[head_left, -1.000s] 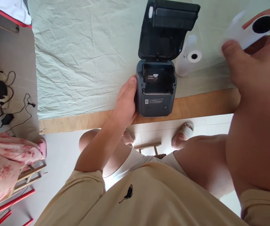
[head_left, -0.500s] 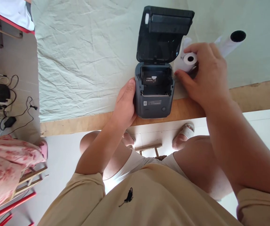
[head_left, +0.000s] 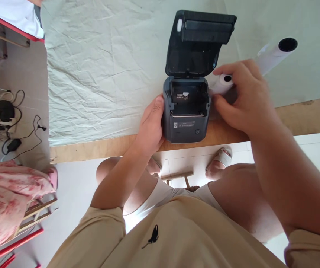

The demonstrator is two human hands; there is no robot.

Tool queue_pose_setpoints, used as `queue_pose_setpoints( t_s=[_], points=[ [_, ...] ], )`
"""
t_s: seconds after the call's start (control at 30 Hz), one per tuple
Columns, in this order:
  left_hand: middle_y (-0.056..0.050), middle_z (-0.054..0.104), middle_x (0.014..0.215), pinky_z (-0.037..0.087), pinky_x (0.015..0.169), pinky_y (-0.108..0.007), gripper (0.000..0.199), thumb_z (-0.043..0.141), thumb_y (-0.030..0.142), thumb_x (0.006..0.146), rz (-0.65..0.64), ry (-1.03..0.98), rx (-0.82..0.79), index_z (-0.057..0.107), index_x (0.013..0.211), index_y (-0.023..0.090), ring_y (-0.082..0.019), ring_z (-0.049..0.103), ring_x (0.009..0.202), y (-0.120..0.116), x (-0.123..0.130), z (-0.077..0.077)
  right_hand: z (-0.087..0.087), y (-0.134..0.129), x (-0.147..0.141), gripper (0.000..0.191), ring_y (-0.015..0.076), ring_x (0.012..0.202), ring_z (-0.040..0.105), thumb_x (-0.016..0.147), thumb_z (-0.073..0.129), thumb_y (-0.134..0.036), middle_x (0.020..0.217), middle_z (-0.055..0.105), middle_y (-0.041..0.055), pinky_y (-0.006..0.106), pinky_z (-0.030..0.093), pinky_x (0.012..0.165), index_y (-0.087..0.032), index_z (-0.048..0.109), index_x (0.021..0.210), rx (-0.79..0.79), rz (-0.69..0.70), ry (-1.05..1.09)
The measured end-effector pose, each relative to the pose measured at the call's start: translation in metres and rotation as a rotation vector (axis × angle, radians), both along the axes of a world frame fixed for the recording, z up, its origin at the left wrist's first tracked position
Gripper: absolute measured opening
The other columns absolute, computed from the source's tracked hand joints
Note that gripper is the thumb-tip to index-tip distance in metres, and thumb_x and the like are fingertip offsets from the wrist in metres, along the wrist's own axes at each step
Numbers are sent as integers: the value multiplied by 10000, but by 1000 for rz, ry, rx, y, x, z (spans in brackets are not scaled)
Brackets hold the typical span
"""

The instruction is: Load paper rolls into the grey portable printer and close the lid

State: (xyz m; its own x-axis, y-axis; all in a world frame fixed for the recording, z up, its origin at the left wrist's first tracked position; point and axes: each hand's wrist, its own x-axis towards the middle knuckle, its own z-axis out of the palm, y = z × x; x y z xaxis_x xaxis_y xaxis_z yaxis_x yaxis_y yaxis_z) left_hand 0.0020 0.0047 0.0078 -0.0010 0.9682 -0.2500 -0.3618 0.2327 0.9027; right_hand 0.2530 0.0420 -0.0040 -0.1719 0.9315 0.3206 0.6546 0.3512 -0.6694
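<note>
Larger roll (head_left: pixel 272 58) partly behind fingers (head_left: pixel 252 67)

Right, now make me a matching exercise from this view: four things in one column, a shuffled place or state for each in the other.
Things
1. Lid
2. Left hand
3. Right hand
4. Farther roll

Places and states
A. Thumb and finger around the nearer roll
B. White, with a wide dark opening
C. Against the left side of the printer
D. Raised open

Pairs: 1-D, 2-C, 3-A, 4-B

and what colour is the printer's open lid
Black; the lid shows best in the head view, raised behind the dark grey body.
</note>
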Motion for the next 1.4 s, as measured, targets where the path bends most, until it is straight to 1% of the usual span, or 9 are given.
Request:
queue_pose_setpoints(
  t_s=[0.23, 0.4, 0.6, 0.73, 0.87, 1.0, 1.2, 1.3, 1.4],
  points=[
    [3, 874, 966, 690, 1261, -398, 278, 669, 401, 1141, -7, -16, 2, 747, 920, 253, -260, 821, 1440, -1, 1, 0, 3, -4, -1, 545, 318, 1124, 765, 979, 758, -312, 1320, 758, 68, 570, 674, 1078, -420, 661, 1504, -16, -21, 11],
    [7, 875, 965, 681, 1278, -400, 268, 662, 379, 1139, 1, -37, 4, 745, 917, 254, -256, 814, 1455, 0, 1, 0, -5, 1, 5, 585, 313, 1168, 736, 943, 829, -335, 1285, 686, 96, 589, 665, 1143, -400, 729, 1516, 28, -31, -71],
    [11, 885, 1019, 681, 1283, -401, 248, 677, 407, 1141, 9, -33, 12, 764, 967, 254, -256, 807, 1472, 0, 0, -3, -12, 6, 7, 594, 316, 1161, 713, 948, 869, -413, 1281, 659, 122, 606, 654, 1142, -359, 718, 1519, -35, 12, -40],
    [5, 886, 1031, 680, 1289, -414, 269, 682, 414, 1136, -6, -40, 14, 759, 935, 253, -263, 797, 1486, -1, 0, -1, 0, 3, 1, 539, 332, 1172, 738, 987, 825, -406, 1299, 701, 124, 615, 636, 1156, -356, 685, 1505, -35, -37, -20],
    [-18, 900, 1113, 699, 1262, -455, 328, 704, 510, 1122, -47, -55, 27, 738, 920, 253, -299, 783, 1507, 0, 1, 3, 26, -8, -9, 580, 344, 1276, 736, 1001, 809, -443, 1523, 666, 81, 546, 659, 1034, -390, 617, 1545, 201, -49, 115],
    [-48, 909, 1133, 744, 1165, -478, 475, 660, 719, 1087, -129, -79, -4, 768, 1020, 261, -341, 829, 1419, -2, 3, 8, 45, -19, -30, 362, 292, 1089, 753, 1021, 761, -475, 1284, 689, 46, 501, 649, 917, -362, 686, 1357, 368, 50, 172],
    [-24, 858, 1023, 767, 960, -415, 512, 953, 659, 897, -177, 34, 59, 792, 1183, 266, -321, 881, 1209, -3, -2, 8, 47, -20, -52, 207, 311, 937, 807, 903, 754, -229, 978, 811, -4, 540, 634, 907, -334, 679, 1065, 215, 16, -163],
    [-20, 828, 970, 763, 889, -402, 523, 953, 691, 889, -190, 38, 60, 800, 1157, 269, -318, 885, 1152, -2, -4, 5, 43, -17, -50, 204, 307, 998, 845, 895, 703, -143, 1025, 872, -23, 521, 633, 882, -324, 689, 989, 279, 45, -183],
    [-30, 825, 1000, 759, 894, -415, 479, 934, 672, 918, -189, 10, 68, 812, 1138, 264, -338, 884, 1181, -2, -3, 5, 41, -16, -47, 234, 293, 1065, 865, 901, 644, -85, 1139, 900, -40, 508, 639, 881, -311, 697, 928, 345, 106, -61]
  ],
)
